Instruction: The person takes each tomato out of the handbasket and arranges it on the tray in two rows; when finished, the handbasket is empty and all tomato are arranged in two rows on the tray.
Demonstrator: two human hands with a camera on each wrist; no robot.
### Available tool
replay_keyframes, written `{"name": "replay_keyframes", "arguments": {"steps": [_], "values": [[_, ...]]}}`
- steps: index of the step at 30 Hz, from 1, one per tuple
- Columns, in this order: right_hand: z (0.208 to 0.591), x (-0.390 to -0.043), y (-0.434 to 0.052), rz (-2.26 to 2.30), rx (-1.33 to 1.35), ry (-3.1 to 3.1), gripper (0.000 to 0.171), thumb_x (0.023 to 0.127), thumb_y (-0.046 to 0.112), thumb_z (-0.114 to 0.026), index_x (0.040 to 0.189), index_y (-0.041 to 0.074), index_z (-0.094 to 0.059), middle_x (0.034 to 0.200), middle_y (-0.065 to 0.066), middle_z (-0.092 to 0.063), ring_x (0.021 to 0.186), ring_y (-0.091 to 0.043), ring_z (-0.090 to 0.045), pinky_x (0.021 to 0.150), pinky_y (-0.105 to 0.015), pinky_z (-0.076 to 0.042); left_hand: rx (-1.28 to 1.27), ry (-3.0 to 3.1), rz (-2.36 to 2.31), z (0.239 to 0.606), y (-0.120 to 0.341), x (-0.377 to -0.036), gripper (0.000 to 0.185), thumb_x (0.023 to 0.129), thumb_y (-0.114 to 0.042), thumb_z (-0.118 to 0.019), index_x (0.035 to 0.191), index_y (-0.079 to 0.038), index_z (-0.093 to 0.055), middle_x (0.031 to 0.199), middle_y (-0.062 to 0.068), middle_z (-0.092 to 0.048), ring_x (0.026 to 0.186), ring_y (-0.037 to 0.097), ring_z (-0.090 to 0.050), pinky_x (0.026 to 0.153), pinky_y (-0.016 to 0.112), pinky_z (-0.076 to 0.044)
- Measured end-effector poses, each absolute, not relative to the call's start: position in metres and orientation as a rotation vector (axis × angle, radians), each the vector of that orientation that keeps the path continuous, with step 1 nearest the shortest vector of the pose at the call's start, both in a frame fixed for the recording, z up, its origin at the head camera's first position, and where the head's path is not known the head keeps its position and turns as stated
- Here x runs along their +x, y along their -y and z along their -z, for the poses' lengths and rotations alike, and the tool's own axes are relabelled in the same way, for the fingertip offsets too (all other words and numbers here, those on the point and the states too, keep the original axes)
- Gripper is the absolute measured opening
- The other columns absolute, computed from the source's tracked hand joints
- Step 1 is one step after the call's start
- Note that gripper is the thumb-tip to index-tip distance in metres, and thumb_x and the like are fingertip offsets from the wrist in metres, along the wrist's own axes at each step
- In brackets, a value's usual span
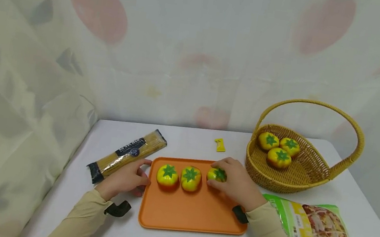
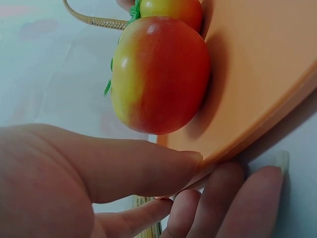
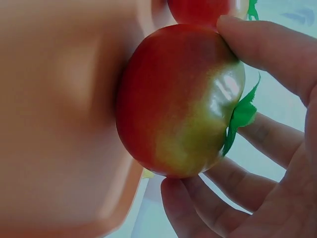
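Observation:
An orange tray [image 1: 194,216] lies on the white table. Three yellow-red tomatoes with green tops stand in a row along its far side. My right hand [image 1: 235,181] grips the rightmost tomato [image 1: 217,174], which rests on the tray; in the right wrist view the fingers [image 3: 267,47] curl round this tomato [image 3: 181,101]. My left hand [image 1: 127,178] holds the tray's left edge, thumb on top and fingers beneath. The left wrist view shows the thumb [image 2: 143,168] on the tray rim [image 2: 257,134] beside the leftmost tomato [image 2: 158,74].
A wicker basket [image 1: 313,174] with a tall handle holds three more tomatoes at the right. A spaghetti pack [image 1: 126,154] lies left of the tray. A green food pouch [image 1: 316,229] lies at the front right. A small yellow sachet [image 1: 220,144] sits behind the tray.

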State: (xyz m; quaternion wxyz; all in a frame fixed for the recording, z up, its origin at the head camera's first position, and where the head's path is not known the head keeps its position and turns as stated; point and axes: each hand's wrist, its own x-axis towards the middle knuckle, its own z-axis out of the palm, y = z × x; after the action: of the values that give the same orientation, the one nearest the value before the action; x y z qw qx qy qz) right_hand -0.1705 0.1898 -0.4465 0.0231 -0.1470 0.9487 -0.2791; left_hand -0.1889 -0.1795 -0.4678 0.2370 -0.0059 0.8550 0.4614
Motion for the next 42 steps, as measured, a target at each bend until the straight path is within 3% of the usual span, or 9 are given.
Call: {"name": "replay_keyframes", "arguments": {"steps": [11,42], "values": [[0.444,-0.168,-0.189,0.821,-0.449,-2.941,0.059,0.093,0.038,-0.086,0.144,0.015,-0.069,0.136,-0.008,-0.066,0.127,-0.03,-0.061,0.113,-0.052,-0.053,0.021,-2.342,-1.259,0.467,0.181,-0.188,0.07,0.096,-0.015,-0.076,0.16,-0.016,-0.047,0.109,0.014,-0.065,0.08,0.024,-0.072,0.068,0.037,-0.067],[0.429,-0.166,-0.196,0.802,-0.489,-2.953,0.068,0.09,0.041,-0.088,0.15,0.017,-0.063,0.146,-0.01,-0.062,0.136,-0.033,-0.059,0.117,-0.055,-0.051,0.038,-2.339,-1.247,0.468,0.183,-0.191,0.071,0.097,-0.016,-0.076,0.16,-0.014,-0.046,0.107,0.015,-0.065,0.077,0.024,-0.071,0.071,0.037,-0.067]]}}
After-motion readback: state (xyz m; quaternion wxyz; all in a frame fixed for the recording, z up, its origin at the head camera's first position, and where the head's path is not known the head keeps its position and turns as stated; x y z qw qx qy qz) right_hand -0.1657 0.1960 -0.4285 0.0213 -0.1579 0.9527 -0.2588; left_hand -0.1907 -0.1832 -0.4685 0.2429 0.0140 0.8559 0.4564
